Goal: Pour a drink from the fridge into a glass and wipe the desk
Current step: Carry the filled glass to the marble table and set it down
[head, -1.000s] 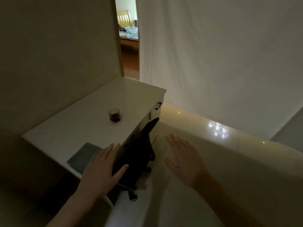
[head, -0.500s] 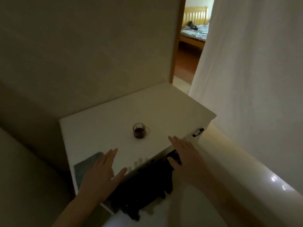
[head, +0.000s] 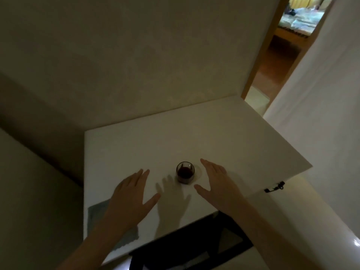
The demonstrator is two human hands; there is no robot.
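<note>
Head view: glass [head: 185,173] with dark drink upright on desk [head: 243,145], between both hands. Right hand [head: 218,185] nearer, fingers [head: 209,166] spread, empty, glass just left of them. Left hand [head: 129,197] flat, empty; cloth [head: 97,215] beneath wrist, likely next.

Only the glass [head: 185,172] stands on the desk [head: 233,145], between both open hands; cloth [head: 97,213] lies near-left.

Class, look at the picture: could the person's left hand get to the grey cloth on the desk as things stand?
Probably yes. The left hand is open and empty, and the cloth lies flat just beneath and beside its wrist, nothing between them. The glass stands well clear.
</note>
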